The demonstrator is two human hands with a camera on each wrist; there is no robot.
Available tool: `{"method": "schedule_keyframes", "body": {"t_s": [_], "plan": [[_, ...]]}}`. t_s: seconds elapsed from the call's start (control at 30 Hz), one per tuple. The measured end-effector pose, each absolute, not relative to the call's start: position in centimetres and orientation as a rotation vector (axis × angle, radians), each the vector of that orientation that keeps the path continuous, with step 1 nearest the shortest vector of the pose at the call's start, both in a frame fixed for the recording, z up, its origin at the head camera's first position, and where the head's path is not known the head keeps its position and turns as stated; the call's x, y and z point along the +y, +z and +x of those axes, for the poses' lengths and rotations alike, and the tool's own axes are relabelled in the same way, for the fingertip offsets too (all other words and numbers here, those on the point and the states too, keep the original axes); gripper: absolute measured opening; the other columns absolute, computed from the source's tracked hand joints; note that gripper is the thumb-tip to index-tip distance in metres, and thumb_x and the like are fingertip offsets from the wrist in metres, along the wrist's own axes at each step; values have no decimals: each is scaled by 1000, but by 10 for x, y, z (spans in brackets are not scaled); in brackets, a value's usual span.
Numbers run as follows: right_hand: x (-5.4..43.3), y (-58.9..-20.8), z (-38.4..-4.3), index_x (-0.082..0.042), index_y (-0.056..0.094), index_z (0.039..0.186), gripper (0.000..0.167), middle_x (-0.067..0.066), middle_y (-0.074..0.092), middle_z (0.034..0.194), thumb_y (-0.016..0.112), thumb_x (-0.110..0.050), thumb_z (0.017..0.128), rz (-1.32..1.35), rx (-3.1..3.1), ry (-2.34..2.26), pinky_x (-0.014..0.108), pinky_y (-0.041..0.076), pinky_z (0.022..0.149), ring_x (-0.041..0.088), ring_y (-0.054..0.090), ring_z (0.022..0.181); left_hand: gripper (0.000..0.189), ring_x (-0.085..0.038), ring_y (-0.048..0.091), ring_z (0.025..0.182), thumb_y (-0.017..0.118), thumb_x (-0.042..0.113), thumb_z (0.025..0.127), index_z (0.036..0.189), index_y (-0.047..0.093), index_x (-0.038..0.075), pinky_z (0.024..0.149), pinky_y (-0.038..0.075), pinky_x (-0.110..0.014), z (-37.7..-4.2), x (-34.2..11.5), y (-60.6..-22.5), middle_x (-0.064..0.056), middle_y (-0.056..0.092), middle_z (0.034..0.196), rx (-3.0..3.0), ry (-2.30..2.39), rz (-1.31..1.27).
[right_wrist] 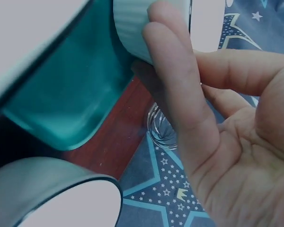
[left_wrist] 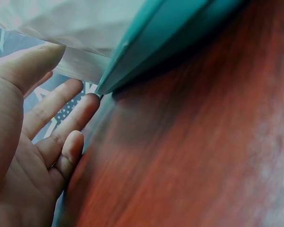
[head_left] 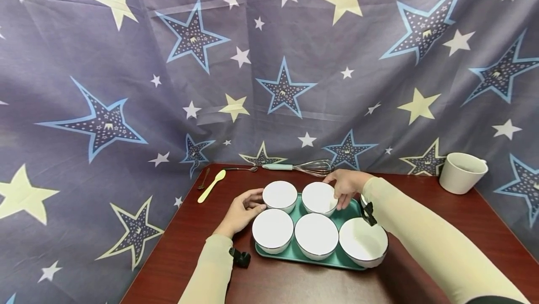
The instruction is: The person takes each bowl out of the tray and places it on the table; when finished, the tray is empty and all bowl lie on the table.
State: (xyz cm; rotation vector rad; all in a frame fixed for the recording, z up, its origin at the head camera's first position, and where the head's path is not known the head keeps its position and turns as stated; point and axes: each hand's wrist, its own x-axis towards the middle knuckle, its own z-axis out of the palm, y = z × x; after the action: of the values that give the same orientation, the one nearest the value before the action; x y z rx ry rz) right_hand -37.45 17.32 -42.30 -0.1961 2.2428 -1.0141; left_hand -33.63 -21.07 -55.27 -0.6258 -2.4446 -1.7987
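Lower centre of head view: right hand pinches white bowl, thin dark rim, at rear of teal tray; left hand beside tray, fingers loose and apart.
Upper left of left wrist view: faceted bowl, pale, glossy, near left thumb.
Top centre of right wrist view: gripped bowl's ribbed outer wall, right fingers against it.

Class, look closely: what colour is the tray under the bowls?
Teal green; a broad bare stretch of the tray shows best in the right wrist view.
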Motion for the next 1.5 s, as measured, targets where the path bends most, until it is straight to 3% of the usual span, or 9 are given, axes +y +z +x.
{"method": "schedule_keyframes", "body": {"t_s": [0.27, 0.47, 0.73, 1.03, 1.2, 1.5], "plan": [[188, -412, -370, -1, 42, 157, 67, 27, 71, 93, 61, 12, 93, -193, 2295, -1136, 46, 63, 70, 37, 76, 74, 51, -27, 71, 103, 79, 20, 96, 144, 63, 20, 87, 58, -34, -336, -211, -552, -7, 72, 127, -2449, -1796, -619], [200, -404, -361, 2, 41, 156, 71, 26, 69, 99, 61, 10, 89, -258, 2332, -1253, 51, 62, 71, 37, 76, 72, 52, -27, 71, 104, 78, 20, 97, 146, 61, 18, 87, 57, -33, -336, -211, -553, -8, 71, 128, -2462, -1788, -623], [215, -396, -347, -3, 40, 159, 72, 27, 65, 102, 62, 7, 91, -248, 2404, -1382, 51, 62, 71, 37, 76, 72, 51, -25, 72, 102, 79, 17, 97, 145, 62, 19, 87, 58, -34, -336, -210, -554, -7, 72, 126, -2460, -1766, -635], [226, -398, -327, -3, 35, 162, 71, 37, 57, 129, 60, 6, 96, -267, 2438, -1541, 53, 62, 72, 41, 75, 77, 51, -25, 72, 101, 78, 16, 97, 145, 61, 18, 87, 58, -35, -335, -211, -553, -8, 72, 126, -2443, -1772, -649], [236, -400, -316, -6, 34, 163, 72, 40, 52, 135, 58, 7, 96, -241, 2424, -1670, 57, 60, 77, 46, 75, 81, 52, -26, 72, 102, 79, 15, 96, 146, 61, 17, 88, 58, -35, -335, -210, -552, -8, 72, 126, -2437, -1780, -648], [248, -407, -292, -3, 34, 163, 71, 40, 50, 133, 58, 7, 96, -249, 2471, -1815, 48, 63, 70, 39, 76, 77, 52, -26, 72, 101, 79, 16, 96, 145, 62, 18, 87, 58, -35, -336, -211, -554, -7, 72, 124, -2442, -1777, -632]]}}
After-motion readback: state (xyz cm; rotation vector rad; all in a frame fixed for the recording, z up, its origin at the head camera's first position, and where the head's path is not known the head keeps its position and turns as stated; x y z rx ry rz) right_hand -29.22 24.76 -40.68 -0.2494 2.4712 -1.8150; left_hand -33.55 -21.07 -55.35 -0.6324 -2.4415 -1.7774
